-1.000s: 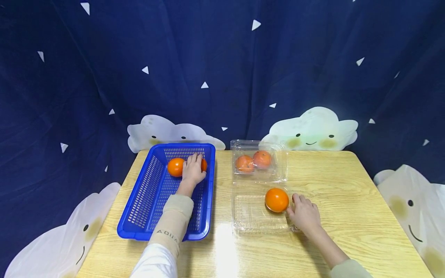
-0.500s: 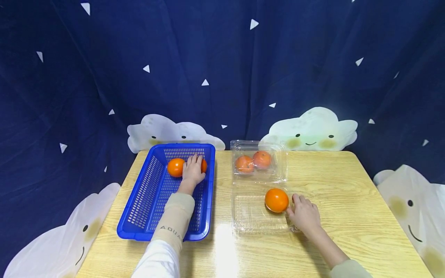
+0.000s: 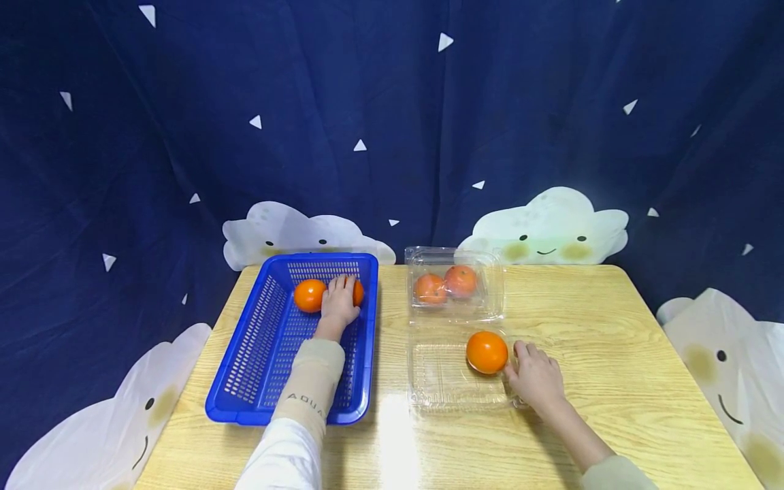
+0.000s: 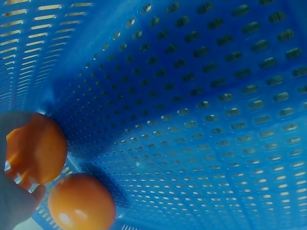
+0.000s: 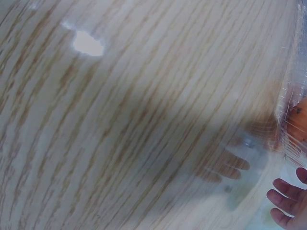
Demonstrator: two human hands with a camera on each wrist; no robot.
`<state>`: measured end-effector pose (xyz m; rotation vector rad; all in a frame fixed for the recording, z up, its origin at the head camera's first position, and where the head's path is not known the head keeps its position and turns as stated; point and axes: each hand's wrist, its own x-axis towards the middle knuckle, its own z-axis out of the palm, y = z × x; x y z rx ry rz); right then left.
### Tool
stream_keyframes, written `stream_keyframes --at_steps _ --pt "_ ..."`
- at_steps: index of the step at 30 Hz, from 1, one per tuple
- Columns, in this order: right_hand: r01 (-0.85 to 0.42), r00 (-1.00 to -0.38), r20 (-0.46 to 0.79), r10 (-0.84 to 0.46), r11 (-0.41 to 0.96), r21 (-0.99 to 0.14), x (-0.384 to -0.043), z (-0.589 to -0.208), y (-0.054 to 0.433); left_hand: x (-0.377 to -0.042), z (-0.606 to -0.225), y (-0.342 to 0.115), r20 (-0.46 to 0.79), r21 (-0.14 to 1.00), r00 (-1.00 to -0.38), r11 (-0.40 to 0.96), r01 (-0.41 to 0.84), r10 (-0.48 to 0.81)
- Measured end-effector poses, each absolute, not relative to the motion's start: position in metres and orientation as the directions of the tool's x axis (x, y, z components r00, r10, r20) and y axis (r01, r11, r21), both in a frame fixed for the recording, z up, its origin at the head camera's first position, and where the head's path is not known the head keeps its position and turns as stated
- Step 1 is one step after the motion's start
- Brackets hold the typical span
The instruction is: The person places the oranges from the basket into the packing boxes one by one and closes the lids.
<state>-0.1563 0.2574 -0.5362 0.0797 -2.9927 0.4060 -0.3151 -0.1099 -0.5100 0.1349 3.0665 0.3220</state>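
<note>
In the head view, my left hand (image 3: 339, 301) reaches into a blue perforated basket (image 3: 214, 412), its fingers curved over a smooth orange persimmon (image 3: 358, 292). The left wrist view shows the thumb and fingers around that persimmon (image 4: 43, 148). A second persimmon (image 3: 309, 295) lies right beside it. My right hand (image 3: 536, 378) rests at the right edge of an opened clear plastic clamshell box (image 3: 437, 391), fingers loosely bent and holding nothing. Close to its thumb, one persimmon (image 3: 486, 352) sits in the box's front half. Two more persimmons (image 3: 431, 289) show through the back half's plastic.
The wooden table (image 3: 612, 381) carries the basket on the left and the clamshell right of centre. Behind it hangs a dark blue curtain (image 3: 392, 102) with white triangles and cloud figures.
Both hands and the fruit stay in place. Only the left forearm shifts very slightly, along with a small drift of the head view.
</note>
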Motion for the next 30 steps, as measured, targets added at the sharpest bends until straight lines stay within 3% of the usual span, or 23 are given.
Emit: stream_keyframes --at_steps 30 --pt "-0.071 -0.989 0.143 -0.034 0.964 -0.257 -0.1568 -0.5392 0.2591 -0.3157 -0.5191 -0.1054 0.010 0.218 -0.999 0.976 0.032 0.031"
